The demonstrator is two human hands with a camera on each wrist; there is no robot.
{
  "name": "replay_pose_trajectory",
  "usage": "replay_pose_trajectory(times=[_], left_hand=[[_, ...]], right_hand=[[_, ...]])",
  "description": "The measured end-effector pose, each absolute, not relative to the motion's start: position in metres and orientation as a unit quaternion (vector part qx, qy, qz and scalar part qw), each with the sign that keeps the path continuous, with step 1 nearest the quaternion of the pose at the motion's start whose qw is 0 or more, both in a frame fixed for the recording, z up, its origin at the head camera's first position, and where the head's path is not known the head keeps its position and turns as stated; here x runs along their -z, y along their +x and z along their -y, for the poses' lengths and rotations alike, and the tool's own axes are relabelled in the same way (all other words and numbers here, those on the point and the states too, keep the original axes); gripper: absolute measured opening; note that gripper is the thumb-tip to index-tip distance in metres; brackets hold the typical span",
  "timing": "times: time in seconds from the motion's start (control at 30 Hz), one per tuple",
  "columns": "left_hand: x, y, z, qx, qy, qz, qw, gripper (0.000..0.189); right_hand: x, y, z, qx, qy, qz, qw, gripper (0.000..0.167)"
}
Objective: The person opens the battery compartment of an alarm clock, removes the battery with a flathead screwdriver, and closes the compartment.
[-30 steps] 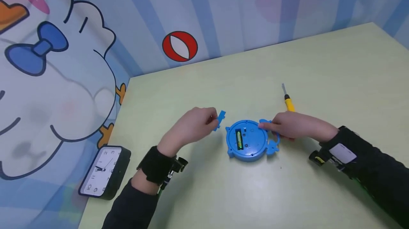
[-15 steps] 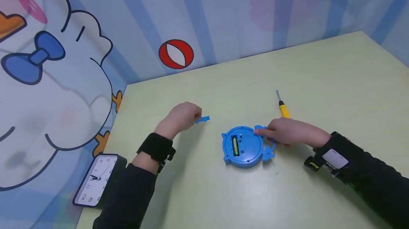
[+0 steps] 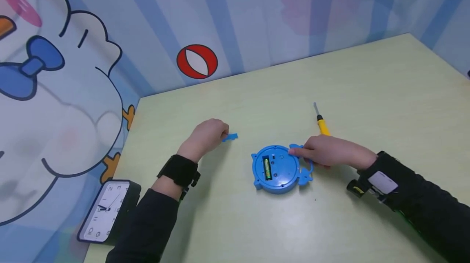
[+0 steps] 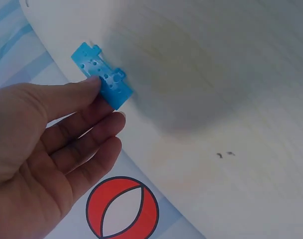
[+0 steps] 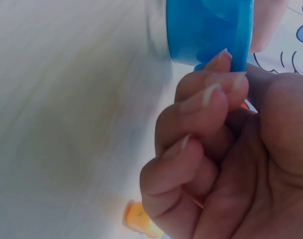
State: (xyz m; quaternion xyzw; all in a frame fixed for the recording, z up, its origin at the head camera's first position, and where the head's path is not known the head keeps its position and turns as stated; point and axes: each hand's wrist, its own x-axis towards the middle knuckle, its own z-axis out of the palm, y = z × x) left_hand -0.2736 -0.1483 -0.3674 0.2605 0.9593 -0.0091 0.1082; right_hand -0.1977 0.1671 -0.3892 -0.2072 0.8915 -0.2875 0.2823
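fingers and thumb of the left hand [image 3: 204, 136] pinch a small blue cover [image 4: 107, 84], which is near the round blue device [image 3: 285, 166], apart from it on its left. the right hand [image 3: 324, 150] grips the device's right edge, thumb on top, other fingers curled at the rim. a green battery [image 3: 267, 168] sits in the device's slot. a yellow-handled screwdriver [image 3: 322, 125] lies just beyond the right hand on the pale table [image 3: 264, 104]; a dark-cased clock [image 3: 104, 211] is beside the left sleeve [image 3: 150, 224].

Left grip [image 3: 205, 137] moved blue cover [image 3: 232, 136] farther from case [image 3: 284, 168].
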Motion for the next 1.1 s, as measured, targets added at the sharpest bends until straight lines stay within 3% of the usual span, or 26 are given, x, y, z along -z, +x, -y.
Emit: replay_pose_trajectory(times=[0.83,1.1], left_hand=[[0.383,-0.275,0.147,0.011,0.249,-0.965,0.085,0.009],[0.380,-0.271,0.145,-0.001,0.245,-0.968,0.055,0.009]], right_hand=[[0.389,-0.197,-0.166,0.291,-0.207,-0.891,0.280,0.055],[0.388,-0.198,-0.167,0.276,-0.198,-0.897,0.282,0.057]])
